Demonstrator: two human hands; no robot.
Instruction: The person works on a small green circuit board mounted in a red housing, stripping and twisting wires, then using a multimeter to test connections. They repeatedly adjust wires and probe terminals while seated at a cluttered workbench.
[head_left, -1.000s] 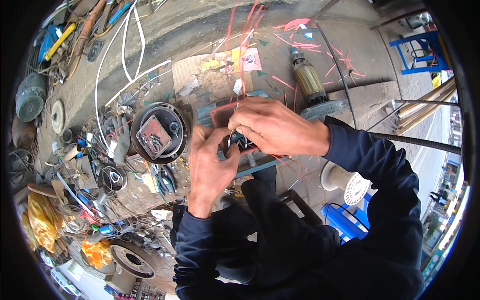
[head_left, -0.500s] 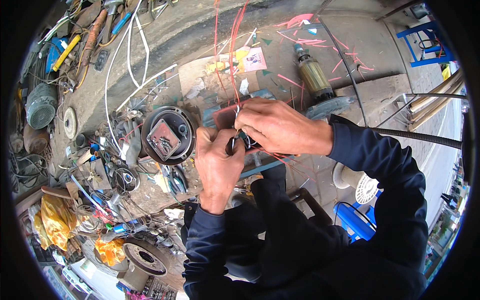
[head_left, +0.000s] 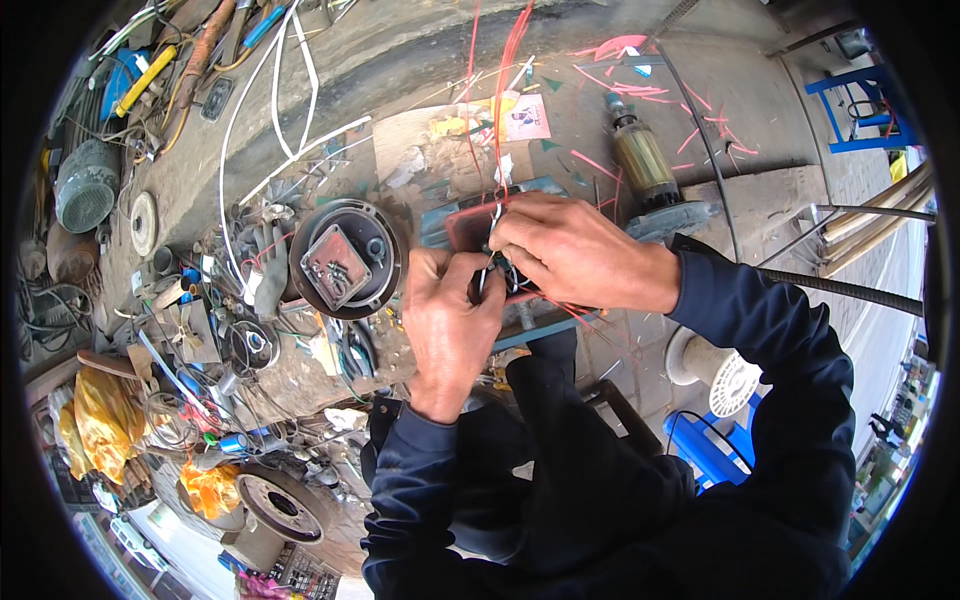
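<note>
A thin white strand (head_left: 487, 270) is pinched between closed fingertips above the reddish box (head_left: 465, 230). It is met from 7 o'clock by the left hand (head_left: 450, 312), angled toward 1 o'clock, and from 3 o'clock by the right hand (head_left: 582, 250), knuckles up, fingers curled toward 9 o'clock.

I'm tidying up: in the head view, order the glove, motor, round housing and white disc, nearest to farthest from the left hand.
From the left hand:
1. Round housing, just left.
2. Glove, left of the housing.
3. White disc, farther left.
4. Motor, far left.
</note>
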